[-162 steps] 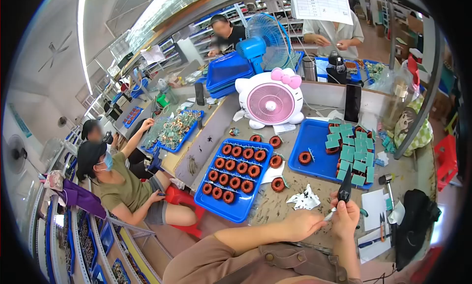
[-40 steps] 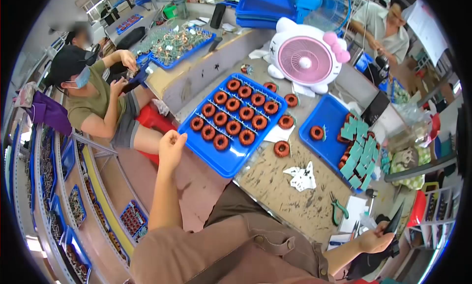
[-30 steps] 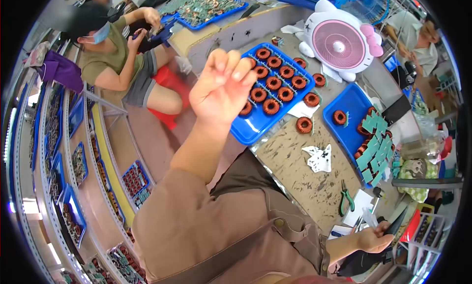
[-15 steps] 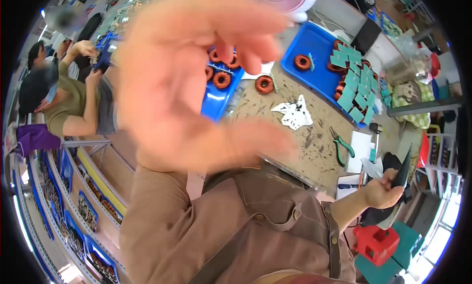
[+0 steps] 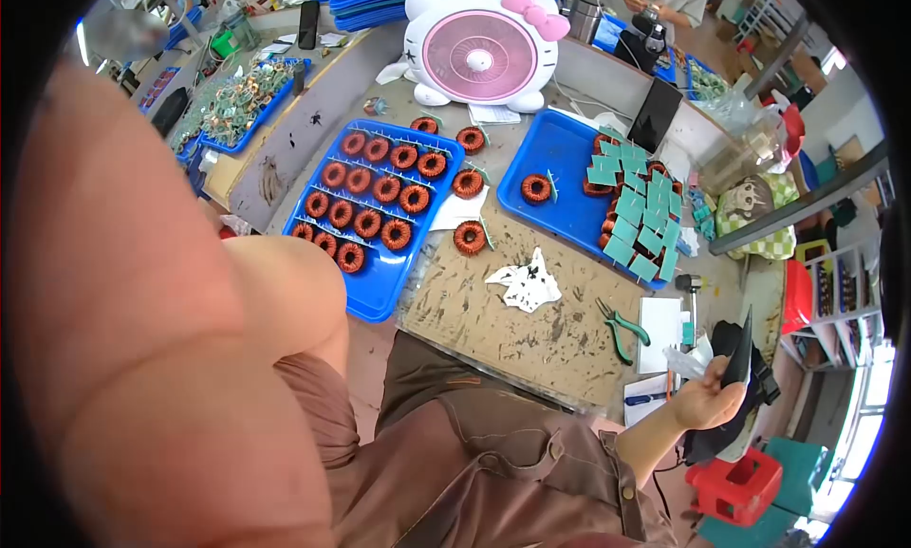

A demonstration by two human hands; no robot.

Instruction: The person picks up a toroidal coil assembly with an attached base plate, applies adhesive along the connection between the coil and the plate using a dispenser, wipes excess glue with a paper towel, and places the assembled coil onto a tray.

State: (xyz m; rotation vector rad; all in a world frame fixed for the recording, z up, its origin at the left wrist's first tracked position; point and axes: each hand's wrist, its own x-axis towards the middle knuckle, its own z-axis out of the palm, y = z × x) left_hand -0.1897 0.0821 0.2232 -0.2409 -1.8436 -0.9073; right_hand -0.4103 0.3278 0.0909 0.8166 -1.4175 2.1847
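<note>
My left hand [image 5: 161,292] looms very close to the camera on the left, large and blurred. Its fingers cannot be made out, nor anything in them. At the right end of the bench, my right hand [image 5: 710,404] is closed around a thin, dark flat object [image 5: 741,347] seen nearly edge-on. A piece of clear plastic [image 5: 685,363] shows beside that hand. Close by lie a white paper pad [image 5: 659,332], a blue pen [image 5: 645,398] and green-handled pliers [image 5: 622,330].
A blue tray [image 5: 375,306] holds rows of copper-wound ring coils. Another blue tray [image 5: 531,135] has coils with green boards. Loose coils [image 5: 469,237] and a stained white cloth [image 5: 528,282] lie between. A pink-and-white fan [image 5: 479,59] stands behind; a red stool [image 5: 735,486] is below right.
My left hand has swung from the upper middle to the left, nearer the camera, uncovering the coil tray and fan. The view has shifted; my right hand still grips the dark object.
</note>
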